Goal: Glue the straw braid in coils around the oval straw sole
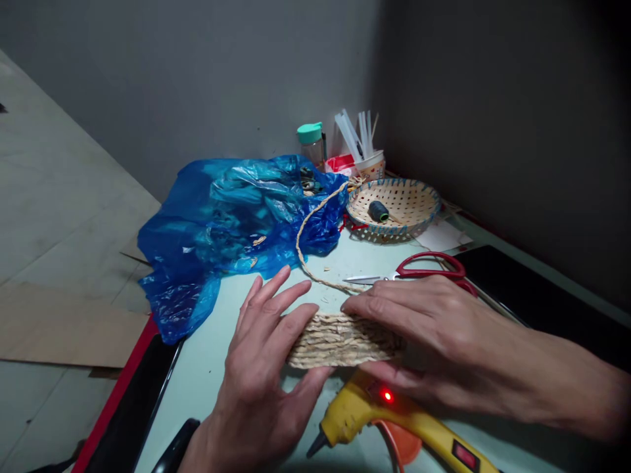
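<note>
Between my two hands is a small block-like piece wrapped in rows of twisted straw cord (340, 341). My left hand (266, 368) grips its left end, thumb below and index finger on top, the other fingers spread. My right hand (428, 341) closes on the right end, fingers over the top and thumb underneath. A loose length of straw cord (302, 236) curves from the piece back toward the bag. Just below lies a yellow glue gun (355, 404) with a red light on and its dark nozzle pointing left. Red-handled scissors (428, 266) rest behind my right hand.
A crumpled blue plastic bag (236, 203) spreads over the back left. A woven basket (414, 203) holds a dark thread spool (378, 211). Behind stand a cup of glue sticks (372, 164) and a green-lidded jar (310, 138). Something orange (401, 443) sits under the glue gun.
</note>
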`<state>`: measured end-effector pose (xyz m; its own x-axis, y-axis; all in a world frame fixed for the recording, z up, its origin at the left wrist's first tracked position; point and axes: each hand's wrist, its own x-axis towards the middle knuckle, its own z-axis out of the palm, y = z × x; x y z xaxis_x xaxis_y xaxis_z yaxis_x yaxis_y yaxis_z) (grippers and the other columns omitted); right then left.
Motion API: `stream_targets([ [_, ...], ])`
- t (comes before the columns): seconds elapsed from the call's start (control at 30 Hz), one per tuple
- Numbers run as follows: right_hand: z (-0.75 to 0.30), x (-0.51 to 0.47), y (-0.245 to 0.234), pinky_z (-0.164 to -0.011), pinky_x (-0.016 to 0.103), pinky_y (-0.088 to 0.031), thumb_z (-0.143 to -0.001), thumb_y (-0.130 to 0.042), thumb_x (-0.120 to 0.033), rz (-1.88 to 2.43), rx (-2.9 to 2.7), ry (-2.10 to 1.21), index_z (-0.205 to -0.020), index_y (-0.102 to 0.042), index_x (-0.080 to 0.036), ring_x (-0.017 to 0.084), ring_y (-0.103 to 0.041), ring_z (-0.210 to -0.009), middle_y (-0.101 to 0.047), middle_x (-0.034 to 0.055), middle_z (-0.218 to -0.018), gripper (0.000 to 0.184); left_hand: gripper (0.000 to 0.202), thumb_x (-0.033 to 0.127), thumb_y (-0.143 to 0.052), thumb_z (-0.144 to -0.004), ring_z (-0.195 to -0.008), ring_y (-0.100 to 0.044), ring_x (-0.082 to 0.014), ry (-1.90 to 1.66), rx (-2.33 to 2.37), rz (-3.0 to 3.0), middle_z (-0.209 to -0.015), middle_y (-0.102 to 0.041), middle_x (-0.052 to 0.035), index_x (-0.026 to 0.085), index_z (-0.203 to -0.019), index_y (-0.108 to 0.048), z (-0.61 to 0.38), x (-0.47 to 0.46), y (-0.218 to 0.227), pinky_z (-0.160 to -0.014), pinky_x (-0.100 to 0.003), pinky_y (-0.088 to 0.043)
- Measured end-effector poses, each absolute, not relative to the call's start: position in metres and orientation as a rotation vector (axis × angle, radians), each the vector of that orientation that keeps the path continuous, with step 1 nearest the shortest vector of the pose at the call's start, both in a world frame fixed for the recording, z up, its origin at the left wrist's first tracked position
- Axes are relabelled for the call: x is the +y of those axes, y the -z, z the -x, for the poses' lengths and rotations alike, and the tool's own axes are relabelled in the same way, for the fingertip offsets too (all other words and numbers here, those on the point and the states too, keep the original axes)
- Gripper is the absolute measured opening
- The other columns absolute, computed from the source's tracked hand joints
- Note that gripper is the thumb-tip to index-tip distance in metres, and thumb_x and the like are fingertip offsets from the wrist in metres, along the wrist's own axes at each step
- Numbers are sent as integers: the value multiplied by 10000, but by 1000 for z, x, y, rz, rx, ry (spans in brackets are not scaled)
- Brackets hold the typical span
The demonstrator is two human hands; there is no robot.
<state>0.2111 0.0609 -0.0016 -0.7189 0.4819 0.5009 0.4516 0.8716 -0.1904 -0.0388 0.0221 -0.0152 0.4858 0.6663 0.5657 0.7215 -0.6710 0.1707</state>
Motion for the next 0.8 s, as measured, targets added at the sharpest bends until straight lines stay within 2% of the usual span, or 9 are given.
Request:
stream_targets([
  [0.2,-209,62,1,-564,295,-407,-858,-761,-227,651,-2489,-98,-1011,-664,-104,183,-649,-755,-729,109,-1004,219,369,143,-717,-855,-1450,-488,-320,975,-1174,2625,-1322,-681,-195,113,-1203,-598,37,23,16,-1249,-585,-324],
  [0.47,-210,63,3,-644,295,-390,-899,-713,-208,654,-2542,-261,-1169,-660,-68,173,-587,-800,-663,55,-947,309,368,132,-720,-845,-1423,-524,-295,977,-1169,2615,-1285,-697,-189,86,-1192,-609,36,24,18,-1268,-551,-317],
  [0.8,-211,64,2,-665,283,-330,-947,-667,-233,648,-2554,-321,-1144,-653,-79,150,-526,-794,-633,51,-934,250,386,122,-733,-839,-1363,-585,-313,983,-1084,2603,-1235,-718,-188,92,-1204,-610,36,24,18,-1245,-589,-355],
])
